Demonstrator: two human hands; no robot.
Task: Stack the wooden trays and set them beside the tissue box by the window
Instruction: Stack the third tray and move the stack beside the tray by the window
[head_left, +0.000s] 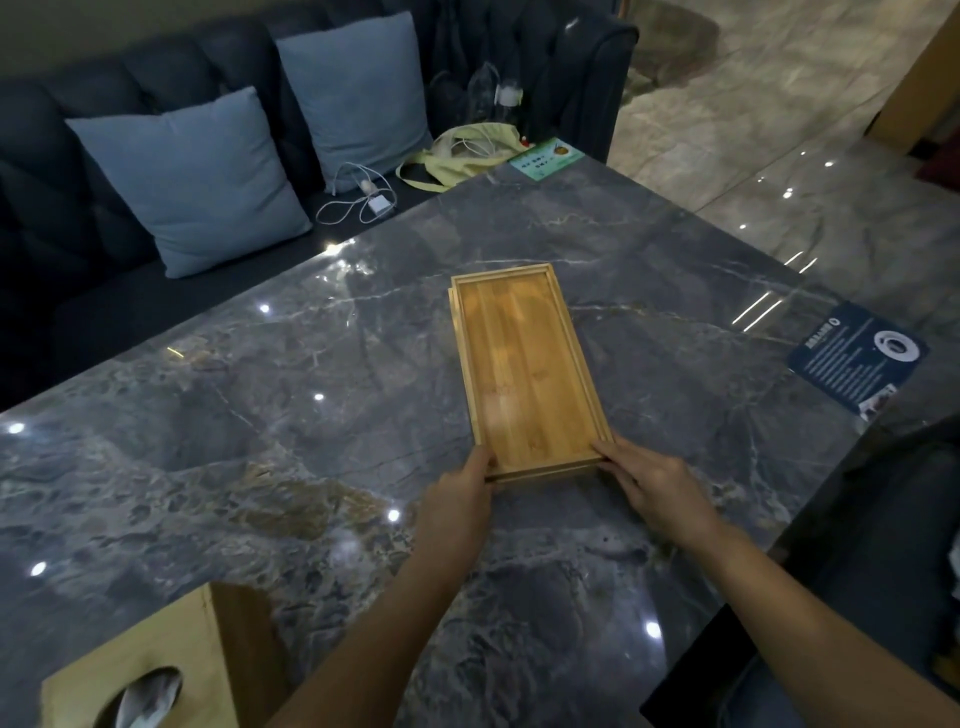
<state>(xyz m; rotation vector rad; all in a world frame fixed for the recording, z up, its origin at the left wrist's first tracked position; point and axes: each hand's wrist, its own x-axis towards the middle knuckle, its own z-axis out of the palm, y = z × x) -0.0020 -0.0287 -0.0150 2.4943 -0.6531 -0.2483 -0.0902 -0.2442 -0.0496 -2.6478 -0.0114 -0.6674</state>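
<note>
Head view: wooden trays (524, 364) already stacked, left hand (457, 506) and right hand (657, 491) grip near corners; tissue box (156, 670) placement remains.

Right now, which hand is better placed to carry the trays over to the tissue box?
Left, though likely both together. The left hand and right hand each grip a near corner of the stacked wooden trays, but the tissue box sits on the left hand's side.
</note>
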